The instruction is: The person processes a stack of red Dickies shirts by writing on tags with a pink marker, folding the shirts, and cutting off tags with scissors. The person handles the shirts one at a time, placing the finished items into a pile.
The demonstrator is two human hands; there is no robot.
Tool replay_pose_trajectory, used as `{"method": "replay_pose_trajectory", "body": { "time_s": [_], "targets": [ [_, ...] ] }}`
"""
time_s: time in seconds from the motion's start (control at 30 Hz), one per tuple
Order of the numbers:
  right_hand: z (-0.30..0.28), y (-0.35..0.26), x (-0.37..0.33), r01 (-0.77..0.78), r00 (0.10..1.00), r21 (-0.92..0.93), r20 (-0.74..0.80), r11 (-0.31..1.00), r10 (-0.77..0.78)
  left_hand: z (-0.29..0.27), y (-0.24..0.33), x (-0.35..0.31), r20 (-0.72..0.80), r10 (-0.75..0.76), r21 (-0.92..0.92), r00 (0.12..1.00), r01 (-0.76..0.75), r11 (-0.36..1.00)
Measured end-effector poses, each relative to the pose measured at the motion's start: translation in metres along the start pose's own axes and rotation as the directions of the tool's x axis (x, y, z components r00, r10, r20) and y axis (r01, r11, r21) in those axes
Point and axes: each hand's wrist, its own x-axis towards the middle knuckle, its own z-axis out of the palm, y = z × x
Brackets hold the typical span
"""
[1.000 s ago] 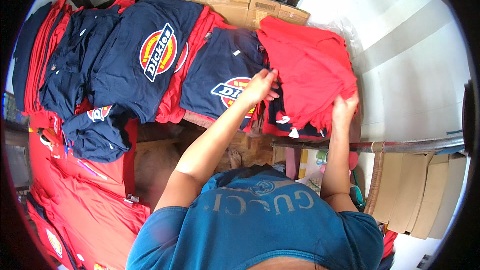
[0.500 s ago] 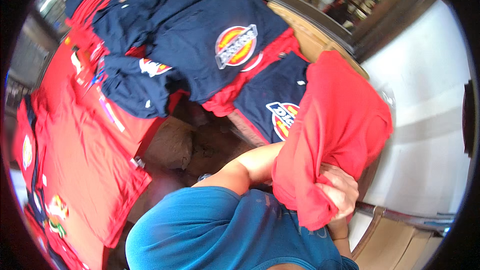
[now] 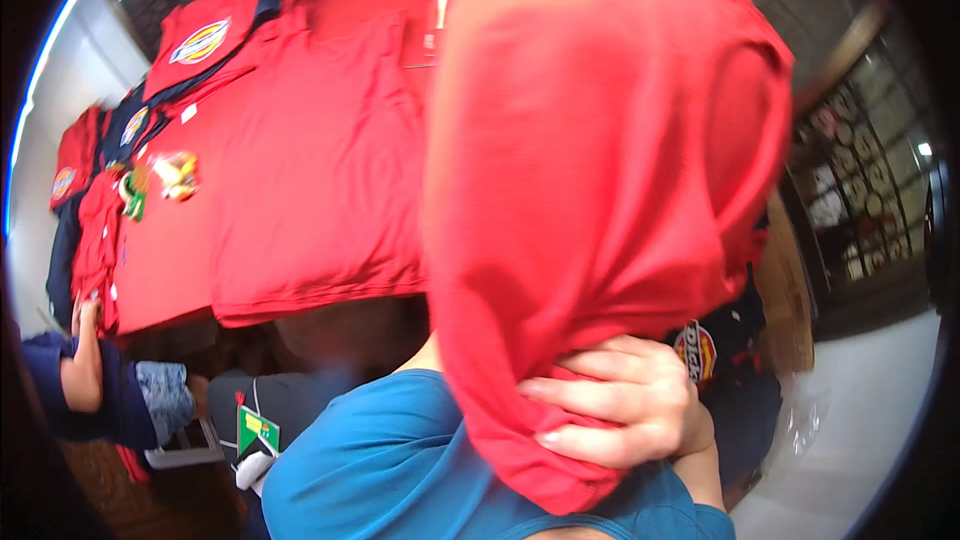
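Note:
A large red shirt (image 3: 600, 170) hangs raised in front of me, draped over my left arm. That arm's bare skin shows only briefly at the cloth's left edge; my left hand is hidden behind or inside the fabric. Low on the shirt, near my chest, my right hand (image 3: 630, 402) is closed on its gathered edge, with the fingers curled over the cloth. Beyond it, another red shirt (image 3: 320, 170) lies spread flat on the red-covered table (image 3: 165, 285).
Folded red and navy shirts with round emblems, such as the red one (image 3: 215, 30), line the table's far left. A small plastic bag (image 3: 175, 175) and a green tape roll (image 3: 130, 195) lie there. Another person (image 3: 95, 380) stands at the left. Navy shirts (image 3: 735, 330) show at right.
My view has swung left, bringing the table and the other person into sight. The red shirt is lifted higher and now fills the middle, with my right hand still gripping it.

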Motion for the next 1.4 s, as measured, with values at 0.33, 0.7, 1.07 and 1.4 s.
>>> {"method": "replay_pose_trajectory", "body": {
  "time_s": [0.33, 0.7, 1.07, 1.4],
  "targets": [
    [0.267, 0.133, 0.134, 0.132, 0.972, 0.435, 0.121, 0.890, -0.204, -0.250, 0.293, -0.331, -0.534, 0.739, 0.298, 0.412, -0.726, 0.620],
    [0.335, 0.239, 0.179, -0.280, 0.959, 0.433, 0.171, 0.857, 0.227, -0.214, 0.302, -0.401, 0.110, 0.983, 0.778, -0.145, 0.629, 0.006],
    [0.283, 0.339, 0.284, -0.435, 0.879, 0.450, 0.400, 0.780, 0.259, -0.140, 0.332, -0.211, 0.263, 0.922, 0.686, 0.285, 0.617, -0.386],
    [0.291, 0.375, 0.274, -0.558, 0.748, 0.419, 0.627, 0.716, 0.215, -0.158, 0.332, -0.202, -0.052, 0.960, 0.846, 0.276, 0.523, -0.105]
  ]
}}
